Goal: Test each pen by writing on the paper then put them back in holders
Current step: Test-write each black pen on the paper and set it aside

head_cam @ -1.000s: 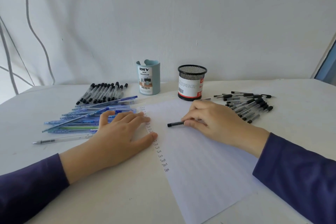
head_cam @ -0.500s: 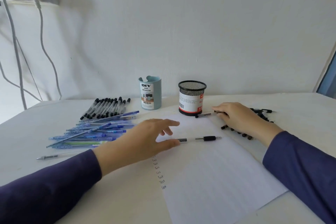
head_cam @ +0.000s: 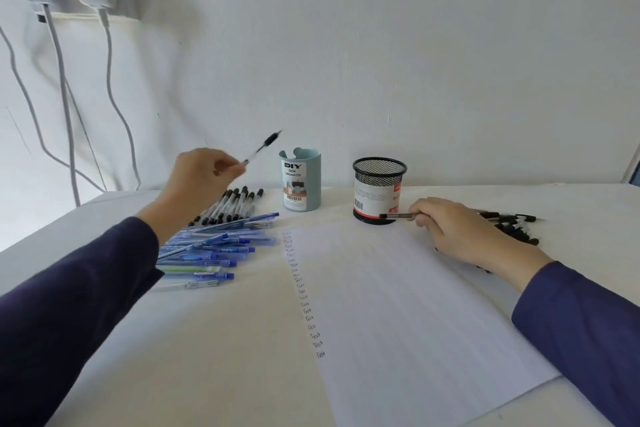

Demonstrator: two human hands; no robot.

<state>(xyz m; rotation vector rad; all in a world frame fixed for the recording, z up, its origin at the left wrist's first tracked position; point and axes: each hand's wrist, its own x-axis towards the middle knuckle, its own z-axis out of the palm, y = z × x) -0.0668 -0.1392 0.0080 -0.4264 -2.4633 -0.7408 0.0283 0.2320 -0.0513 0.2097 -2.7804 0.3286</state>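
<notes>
Pen (head_cam: 261, 147) in air, left of teal holder (head_cam: 300, 184), above row of black-capped pens (head_cam: 235, 204). Long axis diagonal: black grip end up and right, toward wall. Lower end pinched in left hand (head_cam: 199, 177), fingers curled, forearm raised off table. Right hand (head_cam: 450, 225) low beside mesh holder (head_cam: 377, 194), pinching second pen (head_cam: 396, 216); axis level, free end pointing left. Paper (head_cam: 415, 305) flat between arms.

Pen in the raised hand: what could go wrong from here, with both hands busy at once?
1. The left hand pinches the raised pen by one end only; it could slip or miss the blue-grey holder.
2. The right hand holds a second pen right at the mesh holder; a nudge might tip it.
3. The left sleeve hangs over the blue pens and could sweep them.
</notes>
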